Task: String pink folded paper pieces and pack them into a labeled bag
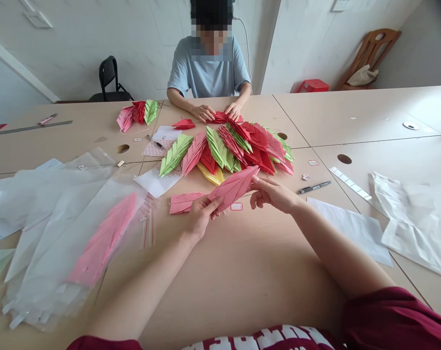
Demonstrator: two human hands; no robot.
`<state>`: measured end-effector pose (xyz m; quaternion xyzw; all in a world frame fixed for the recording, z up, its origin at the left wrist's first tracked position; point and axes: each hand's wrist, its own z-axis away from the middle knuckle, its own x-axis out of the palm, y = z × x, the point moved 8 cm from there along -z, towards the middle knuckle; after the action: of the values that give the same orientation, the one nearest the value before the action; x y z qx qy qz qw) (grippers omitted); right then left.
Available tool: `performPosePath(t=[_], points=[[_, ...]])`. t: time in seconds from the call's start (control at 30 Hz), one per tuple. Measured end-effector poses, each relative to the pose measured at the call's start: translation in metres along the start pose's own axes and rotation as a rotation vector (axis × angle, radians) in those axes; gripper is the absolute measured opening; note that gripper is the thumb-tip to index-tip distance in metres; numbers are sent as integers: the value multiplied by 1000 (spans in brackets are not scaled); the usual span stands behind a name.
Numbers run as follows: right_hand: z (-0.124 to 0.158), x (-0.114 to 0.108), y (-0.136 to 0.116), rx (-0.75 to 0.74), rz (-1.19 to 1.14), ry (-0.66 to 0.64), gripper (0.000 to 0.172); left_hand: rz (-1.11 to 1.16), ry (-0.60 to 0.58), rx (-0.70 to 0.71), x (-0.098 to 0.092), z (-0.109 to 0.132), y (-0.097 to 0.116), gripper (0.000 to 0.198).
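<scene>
A pink folded paper piece (234, 187), leaf-shaped with slanting creases, is held above the table between my hands. My left hand (203, 214) grips its near lower end between thumb and fingers. At its far tip, my right hand (273, 194) pinches the paper between thumb and forefinger, the other fingers curled. Another pink folded paper (184, 203) lies flat just behind my left hand. Past the held piece spreads a pile of similar folded papers (259, 141) in red, pink and green, with a yellow one (211, 173) partly hidden at the front.
Clear plastic bags (60, 214) cover the left side, one holding a pink folded paper (104, 243). A pen (314, 187), white sheet (351, 228) and white plastic bag (413, 218) lie right. Opposite, a person (209, 68) has both hands on red folded paper.
</scene>
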<state>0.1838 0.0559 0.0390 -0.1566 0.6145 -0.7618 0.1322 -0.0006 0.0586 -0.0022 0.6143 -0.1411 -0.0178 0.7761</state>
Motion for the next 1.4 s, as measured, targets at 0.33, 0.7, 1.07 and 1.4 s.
performPosePath(t=[0.33, 0.7, 1.07, 1.4], points=[[5, -8, -13, -78, 128, 129, 47, -29, -16, 10, 2, 0, -1, 28], [21, -52, -26, -35, 325, 366, 42, -100, -25, 60, 2, -1, -1, 30], [42, -105, -45, -120, 164, 514, 39, -40, 124, 114, -12, -7, -2, 29], [31, -118, 3, 307, 586, 384, 39, -196, 139, 330, -13, -2, 8, 27]])
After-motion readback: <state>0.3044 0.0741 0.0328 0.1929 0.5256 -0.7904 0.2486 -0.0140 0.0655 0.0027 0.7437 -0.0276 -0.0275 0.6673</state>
